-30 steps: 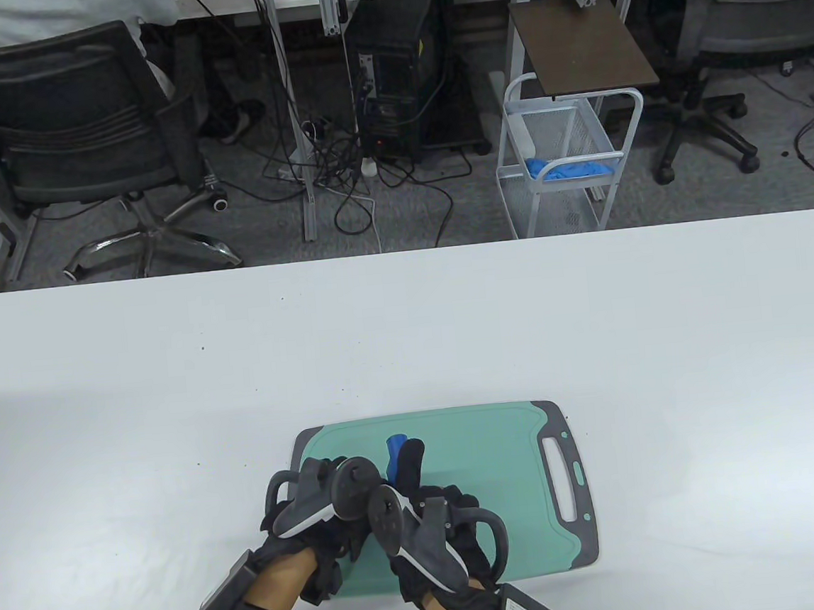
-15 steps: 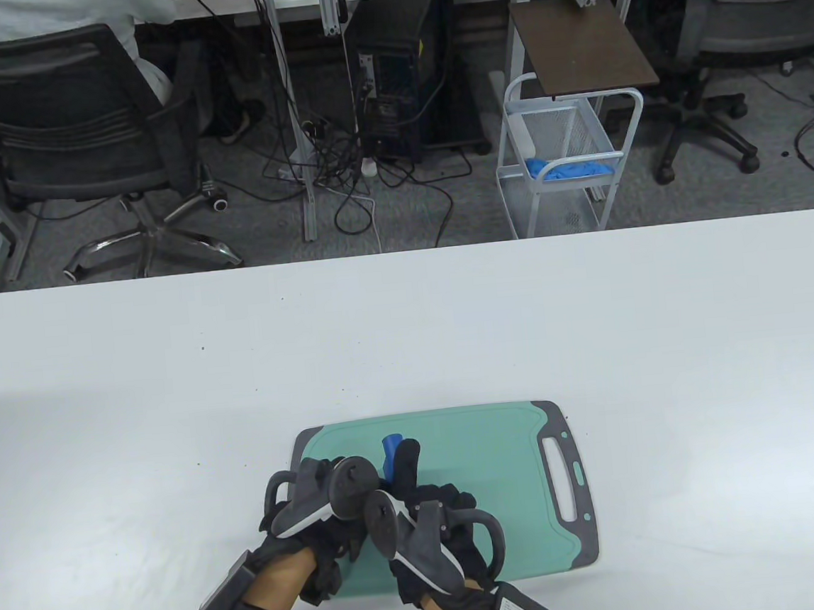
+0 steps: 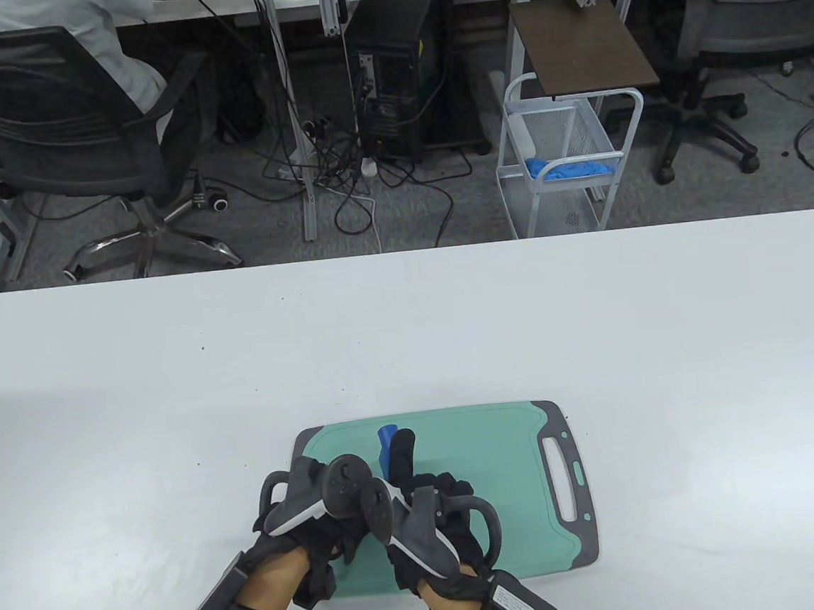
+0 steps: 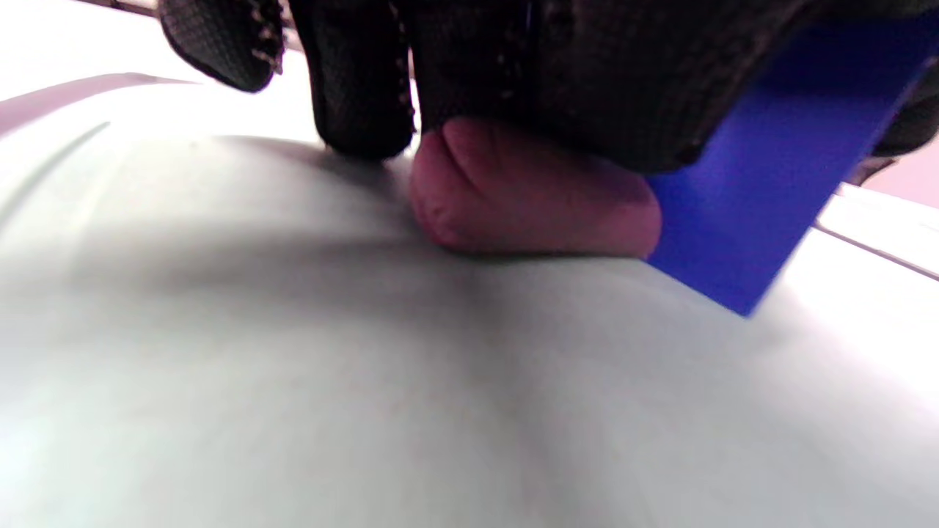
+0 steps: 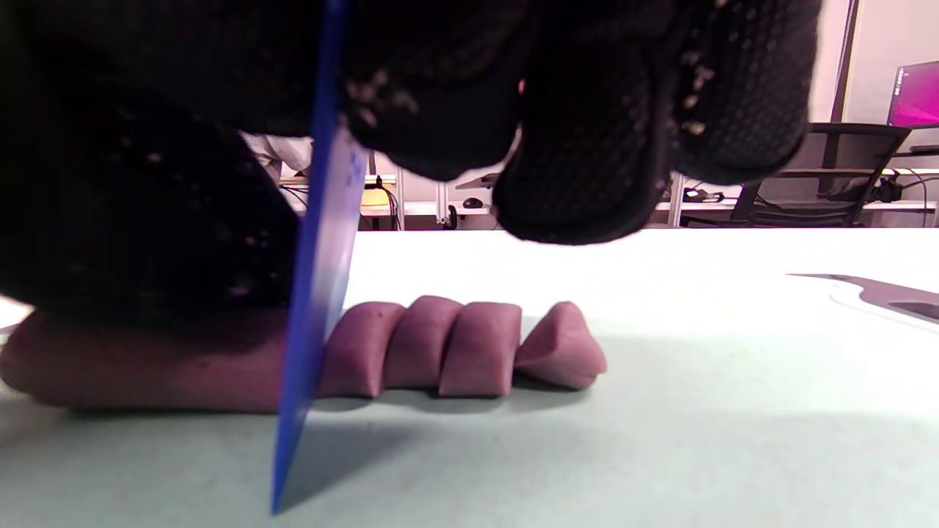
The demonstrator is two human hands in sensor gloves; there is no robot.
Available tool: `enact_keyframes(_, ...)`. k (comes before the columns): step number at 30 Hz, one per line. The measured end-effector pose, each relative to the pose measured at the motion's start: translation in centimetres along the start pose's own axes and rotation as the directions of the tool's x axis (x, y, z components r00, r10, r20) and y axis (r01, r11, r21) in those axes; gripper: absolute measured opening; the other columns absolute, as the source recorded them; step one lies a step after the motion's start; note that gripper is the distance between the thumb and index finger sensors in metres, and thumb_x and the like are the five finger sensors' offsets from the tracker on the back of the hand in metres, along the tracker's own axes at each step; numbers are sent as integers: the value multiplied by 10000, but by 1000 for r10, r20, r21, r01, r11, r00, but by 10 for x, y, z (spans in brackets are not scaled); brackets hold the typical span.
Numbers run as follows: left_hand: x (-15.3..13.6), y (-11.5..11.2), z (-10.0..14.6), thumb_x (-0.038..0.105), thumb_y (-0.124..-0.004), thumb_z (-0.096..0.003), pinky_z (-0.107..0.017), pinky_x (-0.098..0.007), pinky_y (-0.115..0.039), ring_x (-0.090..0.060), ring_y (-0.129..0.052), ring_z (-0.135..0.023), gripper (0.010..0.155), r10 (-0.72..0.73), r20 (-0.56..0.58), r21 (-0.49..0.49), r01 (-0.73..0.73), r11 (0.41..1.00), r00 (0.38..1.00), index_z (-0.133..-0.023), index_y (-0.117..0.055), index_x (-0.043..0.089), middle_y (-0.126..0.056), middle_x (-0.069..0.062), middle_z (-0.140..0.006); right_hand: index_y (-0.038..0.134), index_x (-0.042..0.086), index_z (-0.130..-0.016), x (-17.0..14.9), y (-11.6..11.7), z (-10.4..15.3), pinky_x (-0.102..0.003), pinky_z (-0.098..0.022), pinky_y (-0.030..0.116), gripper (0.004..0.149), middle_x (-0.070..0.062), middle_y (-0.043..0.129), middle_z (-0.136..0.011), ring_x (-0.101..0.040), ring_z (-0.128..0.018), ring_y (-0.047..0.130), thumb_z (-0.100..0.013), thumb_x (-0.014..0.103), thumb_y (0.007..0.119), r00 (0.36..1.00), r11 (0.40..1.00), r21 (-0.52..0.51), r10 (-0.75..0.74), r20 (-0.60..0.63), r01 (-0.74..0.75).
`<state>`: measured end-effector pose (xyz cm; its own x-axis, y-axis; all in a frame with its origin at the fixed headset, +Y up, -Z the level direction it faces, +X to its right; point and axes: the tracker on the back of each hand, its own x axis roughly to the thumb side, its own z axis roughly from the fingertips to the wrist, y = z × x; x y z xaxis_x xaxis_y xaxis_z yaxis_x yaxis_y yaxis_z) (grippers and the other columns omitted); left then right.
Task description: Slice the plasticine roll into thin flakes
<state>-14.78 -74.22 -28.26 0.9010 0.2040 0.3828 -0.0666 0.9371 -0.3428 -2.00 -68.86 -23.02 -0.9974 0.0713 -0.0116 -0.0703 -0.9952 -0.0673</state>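
Observation:
A pinkish-purple plasticine roll (image 5: 147, 367) lies on the green cutting board (image 3: 505, 453). Several cut slices (image 5: 469, 352) lie side by side at its right end. My left hand (image 3: 317, 498) presses down on the roll (image 4: 528, 191). My right hand (image 3: 431, 502) grips a blue plastic blade (image 5: 319, 293), its handle end poking out above the fingers (image 3: 388, 435). The blade stands nearly upright against the roll, its tip near the board, beside the last cut. In the table view the roll is hidden under both hands.
The board's grey handle (image 3: 568, 476) is at its right. The white table (image 3: 172, 382) spreads around the board. Chairs, a wire cart (image 3: 565, 163) and cables stand beyond the far edge.
Both hands have shifted slightly left. The blue blade handle has tilted and moved a little left with the right hand.

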Motion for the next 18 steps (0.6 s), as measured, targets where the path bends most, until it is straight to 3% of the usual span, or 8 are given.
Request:
enact_keyframes(2, 0, 0, 2, 431, -847, -367, -732, -588, -639, -324, -763, -1008, 527, -14, -5, -31, 14, 999, 1000, -890, -829, 368, -883, 85, -948, 289, 137, -1041, -1, 0, 0, -611, -505, 784, 836, -23, 927, -396, -327, -443, 987, -438, 403, 802, 1000, 1000, 1, -8, -4, 8)
enact_keyframes(18, -12, 1, 4, 484, -918, -310, -716, -588, -674, -311, -862, -950, 548, 16, -46, 81, -12, 997, 999, -842, -866, 367, -965, 91, -865, 243, 148, -1041, -11, 0, 5, -614, -536, 758, 874, -37, 927, -462, -342, -504, 970, -431, 388, 821, 995, 992, 86, -96, 8, 95)
